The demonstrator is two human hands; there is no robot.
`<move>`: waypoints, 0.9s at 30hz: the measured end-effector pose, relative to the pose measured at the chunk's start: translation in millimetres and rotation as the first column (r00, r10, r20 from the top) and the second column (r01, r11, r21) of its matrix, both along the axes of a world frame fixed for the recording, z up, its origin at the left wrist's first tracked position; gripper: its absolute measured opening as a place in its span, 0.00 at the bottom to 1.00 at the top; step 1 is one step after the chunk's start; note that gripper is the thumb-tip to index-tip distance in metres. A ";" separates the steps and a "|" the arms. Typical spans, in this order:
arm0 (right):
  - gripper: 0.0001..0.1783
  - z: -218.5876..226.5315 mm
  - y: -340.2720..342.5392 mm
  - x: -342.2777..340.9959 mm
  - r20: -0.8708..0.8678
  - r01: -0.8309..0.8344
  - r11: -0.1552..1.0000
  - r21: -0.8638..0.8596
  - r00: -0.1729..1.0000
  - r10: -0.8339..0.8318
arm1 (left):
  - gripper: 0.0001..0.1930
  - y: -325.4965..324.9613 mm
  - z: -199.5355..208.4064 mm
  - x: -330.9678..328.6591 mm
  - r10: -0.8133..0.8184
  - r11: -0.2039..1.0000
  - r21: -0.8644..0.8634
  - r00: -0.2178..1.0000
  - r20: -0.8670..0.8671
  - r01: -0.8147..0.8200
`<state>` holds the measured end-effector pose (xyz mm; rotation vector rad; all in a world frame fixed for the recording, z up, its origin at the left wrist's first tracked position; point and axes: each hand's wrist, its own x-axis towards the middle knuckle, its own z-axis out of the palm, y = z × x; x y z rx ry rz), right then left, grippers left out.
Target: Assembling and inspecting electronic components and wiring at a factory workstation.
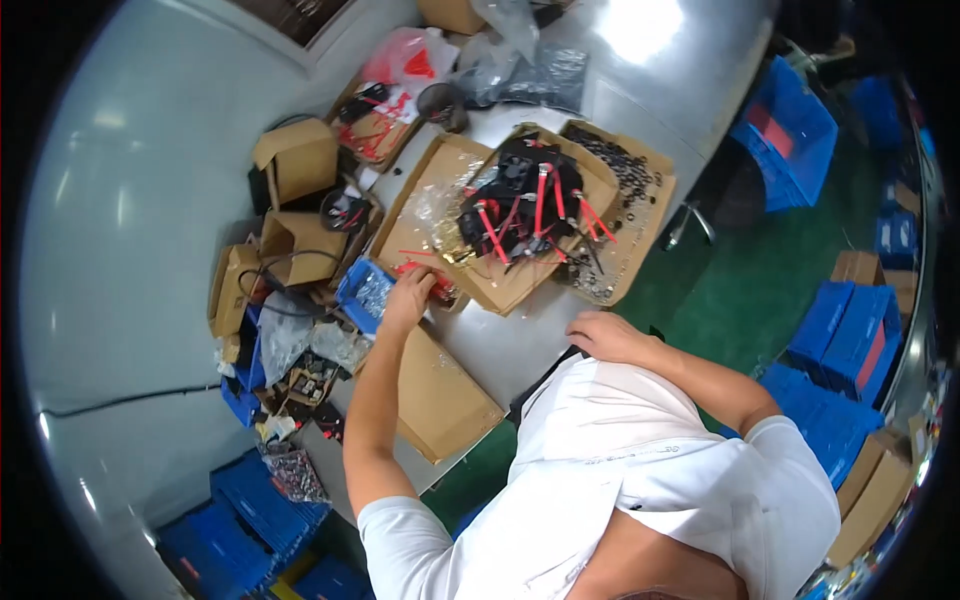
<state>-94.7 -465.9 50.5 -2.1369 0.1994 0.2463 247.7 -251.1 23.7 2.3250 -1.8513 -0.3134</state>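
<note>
My left hand [408, 297] reaches to small red parts [441, 287] at the near left corner of a cardboard tray. Its fingers bend down and together among them; whatever they pinch is too small to make out. Beside that hand is a blue bin [361, 290] of small shiny pieces. My right hand [610, 337] is at the table's near edge, close to my body, with curled fingers; anything inside them is hidden. Ahead of both hands, black housings [521, 180] with red strips [541, 200] and wires are heaped in a shallow cardboard tray [497, 290].
Another tray [655, 200] holds small black and clear rings. A flat cardboard piece [445, 400] lies by my left forearm. Open boxes [300, 245] and plastic bags [285, 335] crowd the left side. Blue crates [795, 135] stand on the green floor to the right.
</note>
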 end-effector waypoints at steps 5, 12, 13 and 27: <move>0.13 5.8 4.0 21.4 -0.068 -0.092 0.996 -0.010 0.994 0.091 | 0.14 15.0 -4.9 -5.9 0.061 0.994 -0.091 0.998 -0.001 -0.061; 0.13 -6.5 4.2 41.4 -0.037 -0.189 0.974 -0.122 0.982 0.186 | 0.16 12.7 -5.3 -0.9 0.101 0.989 -0.110 0.994 -0.036 -0.104; 0.13 -8.3 3.8 44.1 -0.041 -0.187 0.976 -0.110 0.982 0.184 | 0.17 13.9 -10.1 -0.8 0.110 0.980 -0.163 0.992 -0.055 -0.118; 0.16 10.7 9.6 47.9 -0.029 -0.200 0.980 -0.008 0.979 0.200 | 0.08 1.7 44.0 -40.9 0.414 0.634 -0.579 0.857 -0.306 -0.513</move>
